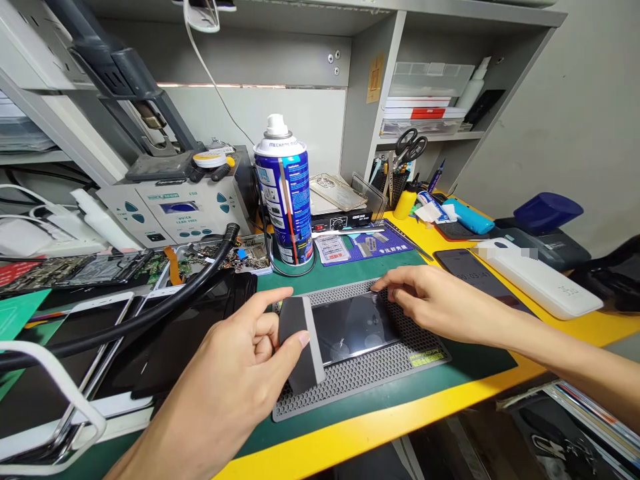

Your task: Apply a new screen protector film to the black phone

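A phone (357, 325) with a glossy dark screen lies face up on a grey mat (350, 383) with a honeycomb pattern. My left hand (235, 353) is closed on a dark grey squeegee (295, 327) with a lighter grey edge, thumb on the near face and index finger along the top. That edge stands across the phone's left end. At the opposite end, my right hand (425, 300) has its index fingertip on the phone's far right corner and the other fingers curled by its edge. Its thumb is hidden. Faint marks and reflections show on the screen.
Behind the mat stands a blue spray can (284, 200). A black hose (165, 310) crosses phone parts on the left, before a hot air station (180, 207). Right of my right hand lie another phone (465, 267) showing a timer and a white power bank (540, 277).
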{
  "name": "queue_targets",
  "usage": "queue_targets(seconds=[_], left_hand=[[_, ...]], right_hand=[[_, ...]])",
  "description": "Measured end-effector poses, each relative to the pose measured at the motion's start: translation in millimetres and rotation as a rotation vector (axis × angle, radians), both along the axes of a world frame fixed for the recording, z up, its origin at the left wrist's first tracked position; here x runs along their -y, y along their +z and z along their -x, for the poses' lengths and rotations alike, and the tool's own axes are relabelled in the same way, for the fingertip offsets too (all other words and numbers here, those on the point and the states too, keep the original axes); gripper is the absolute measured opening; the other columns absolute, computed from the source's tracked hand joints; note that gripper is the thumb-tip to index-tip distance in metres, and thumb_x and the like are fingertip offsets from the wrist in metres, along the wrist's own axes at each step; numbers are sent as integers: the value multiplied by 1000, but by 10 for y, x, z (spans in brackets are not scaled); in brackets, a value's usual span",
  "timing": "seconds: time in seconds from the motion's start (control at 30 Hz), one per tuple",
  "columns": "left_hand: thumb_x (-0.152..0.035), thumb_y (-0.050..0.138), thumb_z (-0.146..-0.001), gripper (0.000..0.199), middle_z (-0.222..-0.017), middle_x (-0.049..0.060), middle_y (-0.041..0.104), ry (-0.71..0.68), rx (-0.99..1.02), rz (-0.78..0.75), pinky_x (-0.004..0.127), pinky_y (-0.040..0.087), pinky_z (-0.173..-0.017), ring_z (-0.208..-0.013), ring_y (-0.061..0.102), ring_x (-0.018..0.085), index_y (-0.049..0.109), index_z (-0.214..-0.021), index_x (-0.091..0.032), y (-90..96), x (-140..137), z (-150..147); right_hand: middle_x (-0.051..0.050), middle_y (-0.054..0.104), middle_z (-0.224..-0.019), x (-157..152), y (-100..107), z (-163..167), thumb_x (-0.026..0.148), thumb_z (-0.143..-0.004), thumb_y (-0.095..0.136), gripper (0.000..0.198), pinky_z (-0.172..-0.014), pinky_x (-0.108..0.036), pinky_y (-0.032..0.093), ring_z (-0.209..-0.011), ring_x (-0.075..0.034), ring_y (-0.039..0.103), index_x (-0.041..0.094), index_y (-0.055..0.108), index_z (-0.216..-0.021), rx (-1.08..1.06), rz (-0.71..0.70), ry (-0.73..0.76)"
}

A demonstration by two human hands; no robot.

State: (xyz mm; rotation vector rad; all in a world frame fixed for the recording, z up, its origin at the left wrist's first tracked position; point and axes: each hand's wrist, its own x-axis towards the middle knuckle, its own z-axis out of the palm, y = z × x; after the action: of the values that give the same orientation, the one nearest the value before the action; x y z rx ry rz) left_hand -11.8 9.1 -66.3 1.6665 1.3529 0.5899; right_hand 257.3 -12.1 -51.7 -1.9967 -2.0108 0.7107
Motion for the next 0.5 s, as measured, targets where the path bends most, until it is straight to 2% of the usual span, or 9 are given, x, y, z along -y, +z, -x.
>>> queue_targets(seconds=[0.13,0.2,0.33,0.5], left_hand=[[-57,63,-78,59,-58,-10,36,-13,-5,-35,23,30,-47,-53,35,12,52,-123,-20,-12,-3,14],[-57,60,-82,57,-59,-10,36,-27,-17,-48,23,32,-49,-54,36,13,51,-125,-22,-21,-7,26],[-57,56,-86,53,-60,-9,42,-59,-57,-46,24,35,-51,-55,41,13,51,-126,-22,-11,-9,31],[-51,56,-86,49,-56,-11,37,-81,-61,-34,23,29,-45,-49,34,12,53,-125,-21,39,-8,-27]], right_hand=[[-1,74,-81,-20,-13,-10,21,-91,46,34,-58,-25,47,-69,-19,67,22,74,-111,-38,49,-37],[-1,71,-74,-35,-5,-6,21,-91,47,32,-56,-25,46,-65,-18,66,21,74,-109,-66,64,-62],[-3,72,-76,-62,45,11,23,-90,52,28,-56,-24,45,-71,-18,67,19,74,-106,-126,84,-85],[-5,77,-90,-81,67,9,26,-90,55,23,-60,-25,48,-78,-20,69,20,74,-100,-196,104,-94]])
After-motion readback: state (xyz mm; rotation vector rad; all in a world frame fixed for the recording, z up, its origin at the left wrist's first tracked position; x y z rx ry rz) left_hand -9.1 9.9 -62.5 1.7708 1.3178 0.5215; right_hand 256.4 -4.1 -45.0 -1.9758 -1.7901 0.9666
